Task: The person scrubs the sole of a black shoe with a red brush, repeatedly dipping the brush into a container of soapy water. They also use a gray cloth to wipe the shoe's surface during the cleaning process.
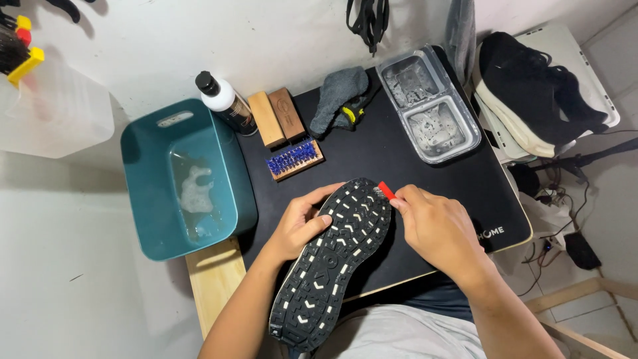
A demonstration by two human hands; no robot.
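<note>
Black rubber, studded with small pale chevron lugs: that is the sole of the shoe [332, 259] I hold upside down over the near edge of the desk, toe pointing away from me, heel toward my lap. My left hand [297, 227] wraps its side, fingers curled over the edge of the tread and closed on it. My right hand [435, 229] pinches a small red tool [386, 191] between thumb and fingertips, its tip touching the toe end of the sole (I cannot tell what kind of tool it is; only a short red piece shows).

Under the shoe lies a smooth black desk mat [372, 156] with white lettering at its right corner. Just beyond the toe lies a wooden brush with blue bristles [294, 159] facing up, and behind it two plain wooden brush blocks [276, 117] lie side by side. A dark bottle with a white shoulder and black cap [224, 102] stands beside them. A grey cloth [337, 96] lies crumpled at the back of the mat. To its right lies a clear plastic two-compartment tray [428, 105], wet inside. On my left a teal plastic tub [183, 176] holds shallow water with foam. Far right, a second black shoe with a white midsole [525, 90] rests on a white surface.
</note>
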